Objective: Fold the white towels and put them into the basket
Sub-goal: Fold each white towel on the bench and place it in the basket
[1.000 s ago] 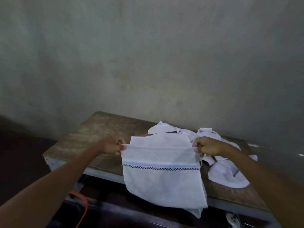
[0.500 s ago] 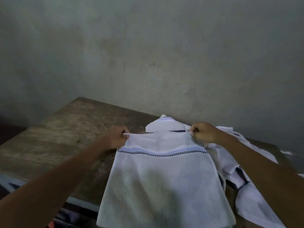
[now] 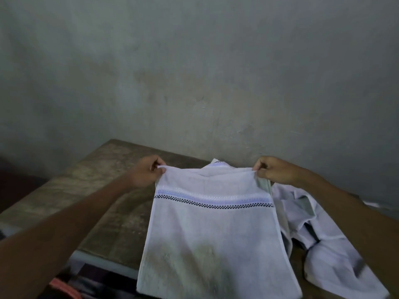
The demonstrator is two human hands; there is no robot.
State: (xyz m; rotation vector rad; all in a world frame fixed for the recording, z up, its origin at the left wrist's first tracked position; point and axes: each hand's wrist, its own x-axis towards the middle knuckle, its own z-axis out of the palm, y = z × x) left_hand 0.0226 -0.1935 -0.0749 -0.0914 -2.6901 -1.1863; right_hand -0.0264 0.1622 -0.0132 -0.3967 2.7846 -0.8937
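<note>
- Left hand (image 3: 149, 171) and right hand (image 3: 274, 170) each pinch a top corner of a white towel (image 3: 216, 229), hanging over the bench (image 3: 103, 190)
- Folding looks barely begun; unfolded towels (image 3: 319, 234) wait alongside, no basket in view

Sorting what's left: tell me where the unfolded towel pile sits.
Head view, right side: the towel pile lies on the table, beside the held towel.
</note>
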